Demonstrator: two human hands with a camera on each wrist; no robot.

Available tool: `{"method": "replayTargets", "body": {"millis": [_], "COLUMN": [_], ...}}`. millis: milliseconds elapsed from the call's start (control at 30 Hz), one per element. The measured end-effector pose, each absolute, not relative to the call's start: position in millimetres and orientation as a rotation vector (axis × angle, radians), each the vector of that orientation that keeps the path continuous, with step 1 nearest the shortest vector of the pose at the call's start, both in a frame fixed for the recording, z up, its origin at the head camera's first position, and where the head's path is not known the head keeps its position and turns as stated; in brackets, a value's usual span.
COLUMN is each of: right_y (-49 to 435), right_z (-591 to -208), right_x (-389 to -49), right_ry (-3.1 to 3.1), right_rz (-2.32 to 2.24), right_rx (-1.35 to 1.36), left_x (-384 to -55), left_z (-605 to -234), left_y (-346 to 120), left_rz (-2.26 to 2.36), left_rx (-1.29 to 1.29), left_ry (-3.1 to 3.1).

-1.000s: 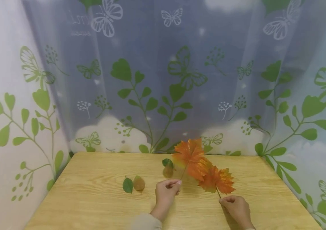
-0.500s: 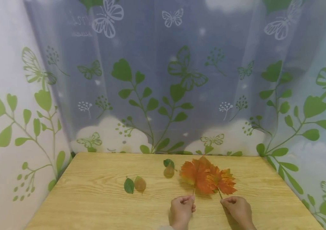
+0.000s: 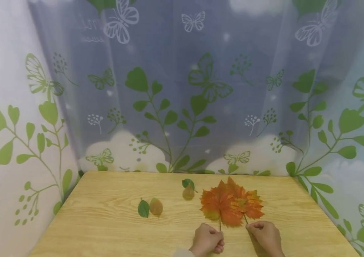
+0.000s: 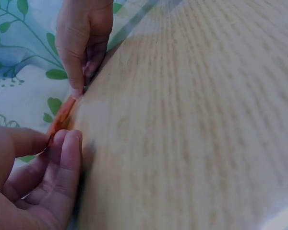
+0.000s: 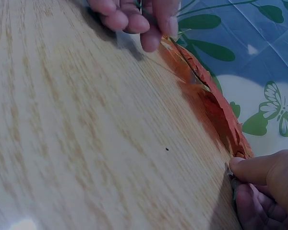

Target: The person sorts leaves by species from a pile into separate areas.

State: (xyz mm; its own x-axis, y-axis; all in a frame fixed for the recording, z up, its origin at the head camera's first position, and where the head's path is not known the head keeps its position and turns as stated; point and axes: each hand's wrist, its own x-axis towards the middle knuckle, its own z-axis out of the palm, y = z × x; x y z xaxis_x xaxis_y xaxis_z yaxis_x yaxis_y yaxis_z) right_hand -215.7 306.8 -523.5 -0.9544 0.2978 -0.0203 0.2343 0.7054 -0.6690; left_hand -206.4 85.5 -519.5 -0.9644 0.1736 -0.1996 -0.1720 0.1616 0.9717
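Two orange-red maple leaves overlap low over the table in the head view, the left maple leaf (image 3: 217,203) partly in front of the right maple leaf (image 3: 253,205). My left hand (image 3: 206,238) pinches the left leaf's thin stem between thumb and fingers. On the other side my right hand (image 3: 266,235) pinches the stem of the right leaf. From the left wrist the orange leaves (image 4: 62,115) show almost edge-on, mostly hidden by the fingers. The right wrist view has their curved edge (image 5: 225,115) stretching between both hands, close to the tabletop.
Left of the hands lie a small green leaf (image 3: 143,208) and a brownish rounded piece (image 3: 156,207) on the wood-grain table (image 3: 104,228). Farther back sits another brownish piece (image 3: 188,192) with a green leaf (image 3: 187,183). A printed curtain (image 3: 156,71) stands behind the table.
My left hand has come right and toward me with its maple leaf, which has lowered and now overlaps the other leaf more. My right hand has stayed nearly in place.
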Motion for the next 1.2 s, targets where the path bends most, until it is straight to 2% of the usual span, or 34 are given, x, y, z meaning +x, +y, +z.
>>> {"method": "replayTargets", "body": {"millis": [533,800,1200], "right_y": [304,307,305], "right_z": [-523,-523,-525], "right_x": [-216,-214,-215], "right_ry": [-2.809,-2.799,-2.801], "right_rz": [1.096,1.102,1.105], "right_rx": [-0.460,-0.450,-0.447], "left_x": [-215,-224,-216], "left_z": [-504,-508,-526], "left_y": [85,105,116], "left_rz": [1.997,2.081,1.754], "left_rx": [0.178,0.050,-0.013], "left_ry": [2.154,2.138,2.425]}}
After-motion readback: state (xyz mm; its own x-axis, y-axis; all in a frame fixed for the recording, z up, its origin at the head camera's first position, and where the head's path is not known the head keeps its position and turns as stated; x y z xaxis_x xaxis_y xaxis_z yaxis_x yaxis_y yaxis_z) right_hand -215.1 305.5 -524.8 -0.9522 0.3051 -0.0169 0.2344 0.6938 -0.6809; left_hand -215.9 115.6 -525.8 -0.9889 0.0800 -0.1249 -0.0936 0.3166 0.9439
